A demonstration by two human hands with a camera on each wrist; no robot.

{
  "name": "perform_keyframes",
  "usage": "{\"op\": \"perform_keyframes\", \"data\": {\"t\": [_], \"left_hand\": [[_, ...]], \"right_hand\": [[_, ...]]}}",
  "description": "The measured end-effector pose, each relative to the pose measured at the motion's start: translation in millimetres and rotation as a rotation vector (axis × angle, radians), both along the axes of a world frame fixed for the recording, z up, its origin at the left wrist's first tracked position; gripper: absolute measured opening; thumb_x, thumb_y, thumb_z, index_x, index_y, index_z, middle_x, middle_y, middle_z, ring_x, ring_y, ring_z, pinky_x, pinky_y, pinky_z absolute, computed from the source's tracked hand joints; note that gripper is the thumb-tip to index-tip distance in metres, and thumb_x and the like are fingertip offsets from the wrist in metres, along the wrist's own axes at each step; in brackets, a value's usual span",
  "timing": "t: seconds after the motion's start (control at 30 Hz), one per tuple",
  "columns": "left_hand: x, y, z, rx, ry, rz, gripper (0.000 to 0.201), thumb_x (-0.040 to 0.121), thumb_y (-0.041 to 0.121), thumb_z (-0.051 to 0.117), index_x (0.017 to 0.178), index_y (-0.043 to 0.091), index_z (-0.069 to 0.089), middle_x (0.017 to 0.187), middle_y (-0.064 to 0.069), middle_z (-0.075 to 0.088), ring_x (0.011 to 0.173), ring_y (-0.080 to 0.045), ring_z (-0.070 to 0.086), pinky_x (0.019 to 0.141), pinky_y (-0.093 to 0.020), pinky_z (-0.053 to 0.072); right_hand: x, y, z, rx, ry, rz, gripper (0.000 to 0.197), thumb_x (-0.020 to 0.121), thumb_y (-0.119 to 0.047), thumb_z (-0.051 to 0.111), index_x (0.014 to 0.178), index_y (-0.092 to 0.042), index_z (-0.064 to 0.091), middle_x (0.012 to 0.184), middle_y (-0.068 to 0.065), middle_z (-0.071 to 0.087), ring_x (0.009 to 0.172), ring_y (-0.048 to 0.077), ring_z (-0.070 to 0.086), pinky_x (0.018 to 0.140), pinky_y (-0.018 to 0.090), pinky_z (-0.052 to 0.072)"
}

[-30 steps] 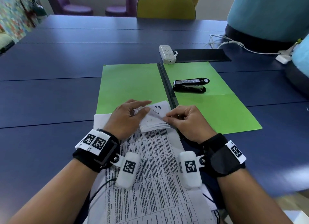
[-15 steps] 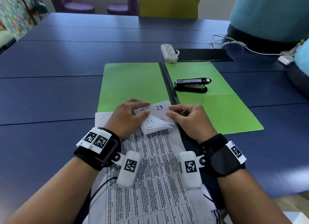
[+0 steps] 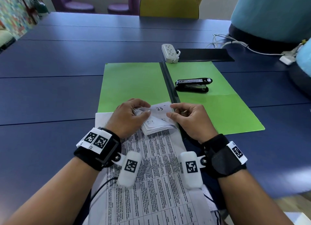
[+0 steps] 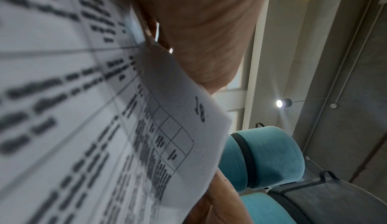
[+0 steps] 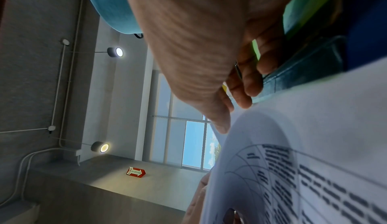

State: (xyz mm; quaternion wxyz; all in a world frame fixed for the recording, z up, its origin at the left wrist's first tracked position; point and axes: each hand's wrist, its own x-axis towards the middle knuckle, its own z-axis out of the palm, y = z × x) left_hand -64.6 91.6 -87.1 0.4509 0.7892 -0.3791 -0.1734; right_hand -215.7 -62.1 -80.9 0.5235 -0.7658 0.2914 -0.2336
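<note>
Between the fingers (image 3: 143, 104) of both hands, at the far end of the stack of printed pages (image 3: 156, 166), a bundle of turned-back page corners (image 3: 156, 126) stands lifted. The left hand (image 3: 129, 117) curls round the bundle's left side, thumb pressed on top. The right hand (image 3: 190, 120) pinches the right edge of the topmost sheet (image 3: 159, 109), marked 23, between forefinger and thumb, its other fingers loosely curled. The stack lies on the desk (image 3: 50, 98), its far end over a green folder (image 3: 133, 83). Beyond the right fingers, well apart, a black stapler (image 3: 193, 86) rests on the folder. Farther still lies a white power strip (image 3: 169, 53).
</note>
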Motion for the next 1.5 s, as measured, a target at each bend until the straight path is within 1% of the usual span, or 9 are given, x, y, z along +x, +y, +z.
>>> {"op": "perform_keyframes", "data": {"t": [0.13,0.27,0.37,0.47,0.57,0.7,0.93,1.37,1.5], "left_hand": [[1,-1,-2,0.014,-0.023,-0.007,0.01,0.095,0.034,0.064,0.094,0.027,0.071,0.104,0.018,0.065,0.09,-0.005,0.065,0.078,-0.024,0.05],[1,-2,-1,-0.061,0.089,-0.017,0.055,0.093,0.057,0.047,0.079,0.014,0.077,0.106,0.012,0.066,0.092,-0.01,0.064,0.076,-0.026,0.047],[1,-2,0,-0.105,0.13,0.05,0.044,0.096,0.047,0.057,0.074,0.014,0.077,0.102,0.011,0.069,0.091,-0.013,0.067,0.076,-0.027,0.047],[0,-1,2,-0.007,0.039,0.04,0.008,0.094,0.028,0.068,0.094,0.024,0.074,0.102,0.015,0.067,0.089,-0.008,0.065,0.076,-0.021,0.05],[-2,0,5,0.092,-0.012,-0.014,0.034,0.095,0.026,0.061,0.129,0.028,0.065,0.118,0.017,0.058,0.108,-0.009,0.059,0.099,-0.03,0.048],[-2,0,7,0.121,-0.004,-0.035,0.033,0.098,0.028,0.057,0.129,0.028,0.066,0.117,0.019,0.054,0.113,-0.011,0.055,0.106,-0.038,0.046],[0,-1,2,0.054,-0.024,-0.001,0.028,0.099,0.029,0.06,0.125,0.028,0.07,0.115,0.017,0.058,0.108,-0.008,0.058,0.078,-0.009,0.037],[-2,0,3,0.026,-0.036,0.006,0.014,0.091,0.021,0.062,0.097,0.031,0.07,0.103,0.019,0.061,0.084,0.005,0.056,0.069,-0.017,0.041],[1,-2,0,0.007,-0.004,-0.002,0.017,0.096,0.027,0.06,0.084,0.026,0.072,0.103,0.013,0.062,0.087,-0.005,0.06,0.069,-0.02,0.041]], "right_hand": [[-2,2,3,-0.016,0.028,0.054,0.017,0.08,-0.034,0.08,0.088,-0.019,0.078,0.073,0.001,0.067,0.057,0.007,0.053,0.059,0.022,0.048],[-3,5,7,-0.072,0.043,0.102,0.065,0.08,-0.06,0.061,0.065,0.003,0.068,0.076,0.018,0.067,0.067,0.019,0.06,0.066,0.026,0.046],[-3,4,6,-0.031,0.042,0.085,0.033,0.086,-0.042,0.07,0.071,-0.013,0.074,0.065,0.002,0.064,0.057,0.012,0.053,0.059,0.023,0.043],[-1,1,1,-0.011,0.015,0.069,0.008,0.082,-0.022,0.079,0.088,-0.018,0.075,0.066,-0.005,0.058,0.057,0.006,0.048,0.057,0.022,0.045],[0,0,-2,-0.01,-0.002,0.047,0.024,0.079,-0.017,0.082,0.1,-0.021,0.071,0.07,-0.004,0.055,0.058,0.005,0.049,0.059,0.02,0.047],[1,-1,-2,-0.015,-0.005,0.033,0.031,0.078,-0.017,0.083,0.106,-0.02,0.07,0.073,-0.002,0.057,0.062,0.008,0.051,0.063,0.023,0.05],[1,-2,-4,-0.003,-0.012,0.023,0.037,0.078,-0.017,0.083,0.112,-0.018,0.07,0.073,-0.005,0.057,0.061,0.004,0.052,0.064,0.02,0.05],[-1,1,2,-0.021,-0.005,0.039,0.012,0.079,-0.016,0.082,0.081,-0.025,0.074,0.068,0.002,0.062,0.06,0.009,0.051,0.059,0.022,0.046],[-5,6,8,-0.011,0.037,0.136,0.021,0.079,-0.038,0.078,0.078,-0.017,0.078,0.078,0.014,0.072,0.066,0.016,0.059,0.062,0.03,0.047]]}}
